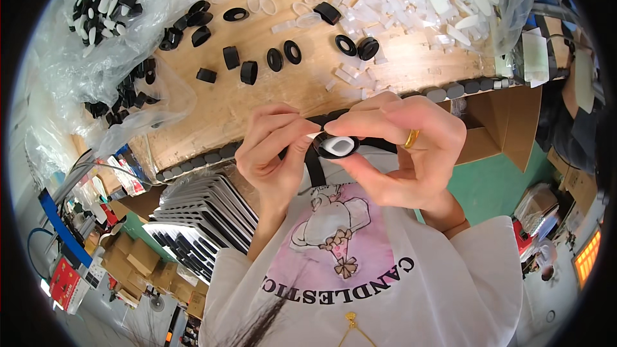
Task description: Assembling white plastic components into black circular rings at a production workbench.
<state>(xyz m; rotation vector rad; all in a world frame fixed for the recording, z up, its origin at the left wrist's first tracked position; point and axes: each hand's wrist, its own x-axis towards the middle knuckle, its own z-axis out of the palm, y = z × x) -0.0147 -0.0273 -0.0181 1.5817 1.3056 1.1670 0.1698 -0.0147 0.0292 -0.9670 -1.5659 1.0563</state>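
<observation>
Close to my body, just off the table's near edge, a black oval ring with a white oval centre (pixel 337 147) is pinched between the thumb and index finger of my right hand (pixel 418 148). The fingers of my left hand (pixel 270 151) are closed at the ring's left side. A small white piece (pixel 313 135) shows at those left fingertips; its shape is mostly hidden. On the table beyond my hands lie loose black oval rings (pixel 292 52) and black caps (pixel 249 72), some on edge and some flat.
The wooden table (pixel 257 106) has a dark padded edge. Clear plastic pieces (pixel 385 6) lie at the far right. A plastic bag (pixel 64 71) with black and white parts is at left. Stacked panels (pixel 205 218) stand lower left; a cardboard box (pixel 504 122) is at right.
</observation>
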